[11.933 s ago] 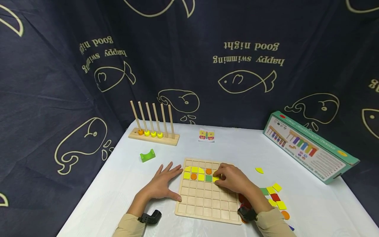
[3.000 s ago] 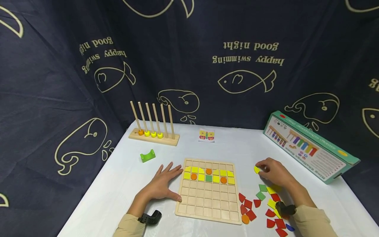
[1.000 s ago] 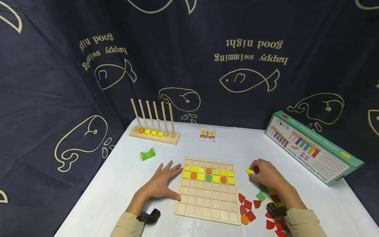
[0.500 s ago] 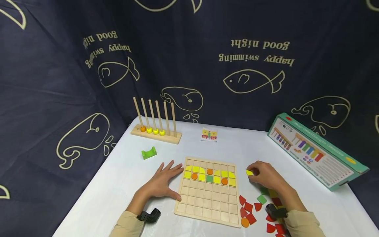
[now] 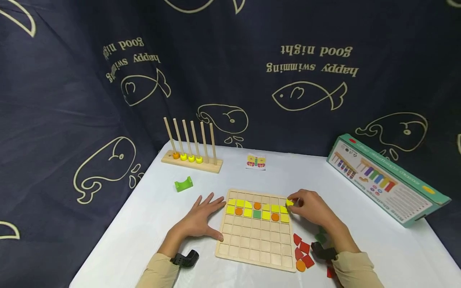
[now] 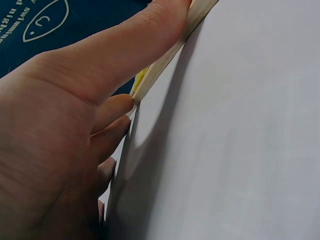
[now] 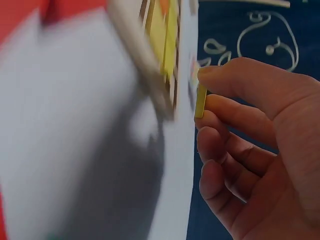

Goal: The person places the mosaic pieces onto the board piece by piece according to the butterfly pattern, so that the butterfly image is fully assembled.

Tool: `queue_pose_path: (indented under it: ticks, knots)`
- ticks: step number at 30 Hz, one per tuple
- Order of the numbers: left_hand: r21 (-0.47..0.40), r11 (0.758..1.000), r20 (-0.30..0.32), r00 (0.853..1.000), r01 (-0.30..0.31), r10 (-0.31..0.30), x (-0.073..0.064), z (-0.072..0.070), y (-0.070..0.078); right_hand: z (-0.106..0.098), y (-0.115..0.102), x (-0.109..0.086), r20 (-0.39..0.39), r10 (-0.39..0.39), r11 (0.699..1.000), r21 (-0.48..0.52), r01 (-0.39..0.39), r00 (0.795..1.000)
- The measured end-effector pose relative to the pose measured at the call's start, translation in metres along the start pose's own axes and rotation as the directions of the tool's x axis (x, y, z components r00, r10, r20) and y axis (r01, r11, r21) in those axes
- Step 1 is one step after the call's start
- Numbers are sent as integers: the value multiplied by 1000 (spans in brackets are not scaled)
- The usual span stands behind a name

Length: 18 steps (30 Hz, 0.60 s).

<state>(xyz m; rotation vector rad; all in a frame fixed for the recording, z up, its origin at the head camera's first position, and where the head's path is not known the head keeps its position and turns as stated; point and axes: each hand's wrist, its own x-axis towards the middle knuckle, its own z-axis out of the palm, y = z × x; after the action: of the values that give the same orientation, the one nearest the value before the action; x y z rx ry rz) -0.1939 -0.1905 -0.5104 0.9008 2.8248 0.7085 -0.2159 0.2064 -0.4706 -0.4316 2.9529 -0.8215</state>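
My right hand (image 5: 310, 207) pinches a yellow quarter-round tile (image 7: 201, 100) between thumb and fingertips, at the far right corner of the wooden grid board (image 5: 255, 242). In the right wrist view the tile is held edge-on, apart from the board's edge. My left hand (image 5: 199, 218) lies with spread fingers along the board's left side, its thumb (image 6: 165, 22) on the rim. Two rows of the board hold yellow tiles, orange discs (image 5: 275, 217) and a green square (image 5: 257, 214); the rows nearer me show bare wood.
Red tiles (image 5: 304, 247) and an orange disc (image 5: 300, 265) lie right of the board; my right forearm hides others. Behind stand a peg rack (image 5: 192, 163), a green curved block (image 5: 184, 184), a butterfly picture card (image 5: 256, 162) and a long box (image 5: 387, 180).
My right hand has picked up the yellow quarter-round tile from the table at right and carried it left to the board's far right corner. The left hand stays at the board's side.
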Motion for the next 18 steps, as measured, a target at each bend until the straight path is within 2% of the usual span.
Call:
queue_pose_path:
  ticks: [5,9,18]
  knots:
    - [0,1000,-1,1000,11,-11,1,2,0,15,-26,1,13,-93,996,-1,93,996]
    - [-2,1000,-3,1000,-4,4,1,2,-1,28,-46,2,14,-160,987,-5,160,987]
    - [-10,1000,-11,1000,-11,11,0,0,2,54,-82,8,13,-335,942,-16,335,942]
